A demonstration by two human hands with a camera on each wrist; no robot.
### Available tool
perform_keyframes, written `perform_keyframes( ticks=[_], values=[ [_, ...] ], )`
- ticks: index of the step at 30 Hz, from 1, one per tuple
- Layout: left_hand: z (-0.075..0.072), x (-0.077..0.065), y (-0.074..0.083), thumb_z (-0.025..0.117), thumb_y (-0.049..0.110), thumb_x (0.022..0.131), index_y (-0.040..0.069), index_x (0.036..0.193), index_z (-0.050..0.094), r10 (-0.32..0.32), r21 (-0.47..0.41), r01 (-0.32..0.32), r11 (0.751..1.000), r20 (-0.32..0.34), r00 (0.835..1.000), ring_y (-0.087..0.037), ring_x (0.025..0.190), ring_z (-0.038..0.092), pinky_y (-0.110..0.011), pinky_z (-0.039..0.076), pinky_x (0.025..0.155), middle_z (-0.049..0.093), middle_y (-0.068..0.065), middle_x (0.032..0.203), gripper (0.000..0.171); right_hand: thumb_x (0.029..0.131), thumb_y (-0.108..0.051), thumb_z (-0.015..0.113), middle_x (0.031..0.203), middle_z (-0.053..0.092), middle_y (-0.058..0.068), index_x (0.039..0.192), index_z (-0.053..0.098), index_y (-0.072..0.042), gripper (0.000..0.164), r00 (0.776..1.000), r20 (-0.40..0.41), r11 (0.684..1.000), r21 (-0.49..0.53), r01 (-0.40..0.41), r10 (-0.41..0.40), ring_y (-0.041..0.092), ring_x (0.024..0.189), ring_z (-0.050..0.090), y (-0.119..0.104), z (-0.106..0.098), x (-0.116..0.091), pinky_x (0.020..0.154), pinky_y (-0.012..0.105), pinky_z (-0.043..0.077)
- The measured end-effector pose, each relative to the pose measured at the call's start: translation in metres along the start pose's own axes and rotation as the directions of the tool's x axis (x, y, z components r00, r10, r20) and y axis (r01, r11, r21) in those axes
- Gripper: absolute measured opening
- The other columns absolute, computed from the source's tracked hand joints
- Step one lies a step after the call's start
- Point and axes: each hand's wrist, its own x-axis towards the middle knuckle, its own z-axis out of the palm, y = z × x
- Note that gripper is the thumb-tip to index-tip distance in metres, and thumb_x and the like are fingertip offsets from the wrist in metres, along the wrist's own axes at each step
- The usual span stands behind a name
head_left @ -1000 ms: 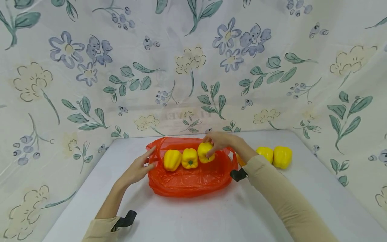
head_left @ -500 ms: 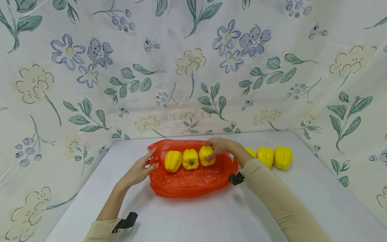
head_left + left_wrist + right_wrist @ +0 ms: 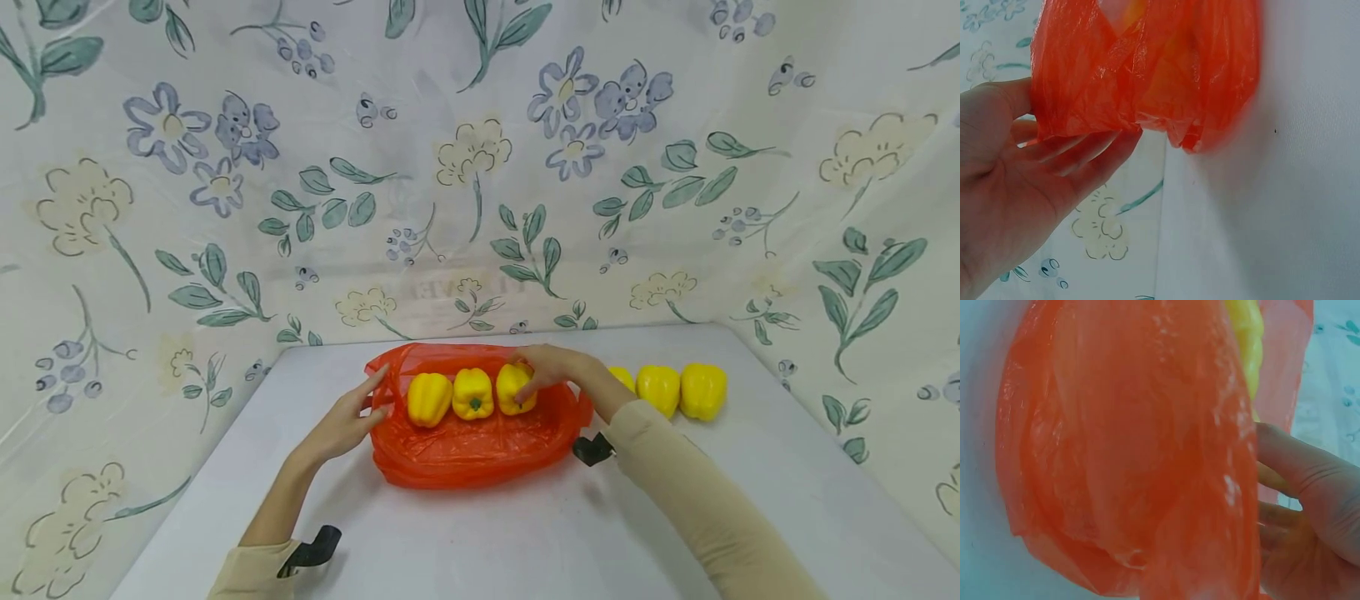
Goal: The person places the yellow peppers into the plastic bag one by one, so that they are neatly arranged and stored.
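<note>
In the head view, an open red plastic bag point(image 3: 480, 467) lies mid-table with three yellow bell peppers in a row inside: a left one point(image 3: 430, 400), a middle one point(image 3: 472, 394) with its green stem forward, and a right one point(image 3: 513, 390). My right hand point(image 3: 551, 367) grips the right pepper from above, thumb in front. In the right wrist view, the bag hides part of that hand point(image 3: 1310, 506). My left hand point(image 3: 343, 421) touches the bag's left edge with spread fingers. The left wrist view shows the hand's extended fingers point(image 3: 1094, 159) against the thin plastic.
Right of the bag stand more yellow bell peppers: one point(image 3: 622, 377) partly behind my right arm, another point(image 3: 658, 389) and a third point(image 3: 703, 392). They sit on the white table point(image 3: 480, 542). A floral curtain point(image 3: 420, 208) hangs behind the table.
The right hand has lowered slightly with its bell pepper, which now sits beside the middle one with its stem end turned forward. My left hand stays at the bag's edge.
</note>
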Motion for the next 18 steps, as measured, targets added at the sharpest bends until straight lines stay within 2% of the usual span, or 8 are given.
perform_keyframes(
  ticks=[5,10,15,18],
  values=[
    [0.001,-0.001,0.0,0.055,0.008,0.098,0.012,0.158,0.019,-0.007,-0.002,0.007,1.0,-0.004,1.0,-0.044,0.128,0.051,-0.046,0.056,0.093,0.035,-0.021,0.156,0.069,0.083,-0.034,0.078,0.141,0.054,0.008,0.143,0.048,-0.014,0.069,0.999,-0.002,0.998,-0.027,0.049,-0.049,0.027,0.126,0.051,-0.001,-0.006,-0.008,0.108,0.048,0.046],
    [0.001,-0.001,-0.002,0.054,0.007,0.099,0.013,0.158,0.02,-0.01,0.0,0.01,1.0,-0.004,1.0,-0.044,0.128,0.05,-0.048,0.055,0.094,0.036,-0.022,0.155,0.069,0.085,-0.031,0.077,0.137,0.057,0.012,0.14,0.05,-0.008,0.065,0.995,-0.034,0.993,-0.064,0.095,-0.097,0.03,0.121,0.057,-0.002,-0.018,-0.021,0.099,0.041,0.054],
    [0.0,-0.001,-0.001,0.054,0.007,0.099,0.012,0.157,0.021,-0.004,0.004,0.004,1.0,-0.002,1.0,-0.045,0.128,0.05,-0.049,0.055,0.095,0.037,-0.022,0.155,0.068,0.087,-0.025,0.075,0.136,0.058,0.015,0.139,0.051,-0.008,0.061,0.989,-0.074,0.992,-0.005,0.127,-0.127,0.033,0.122,0.056,-0.001,-0.032,-0.045,0.09,0.038,0.058],
    [-0.001,-0.001,-0.002,0.054,0.007,0.099,0.013,0.157,0.021,-0.002,0.006,0.002,1.0,0.0,1.0,-0.045,0.128,0.05,-0.05,0.055,0.095,0.036,-0.022,0.155,0.068,0.087,-0.026,0.075,0.137,0.058,0.014,0.14,0.052,-0.011,0.059,0.982,-0.11,0.988,-0.007,0.152,-0.152,0.032,0.122,0.056,0.005,-0.04,-0.061,0.09,0.038,0.058]
  ],
)
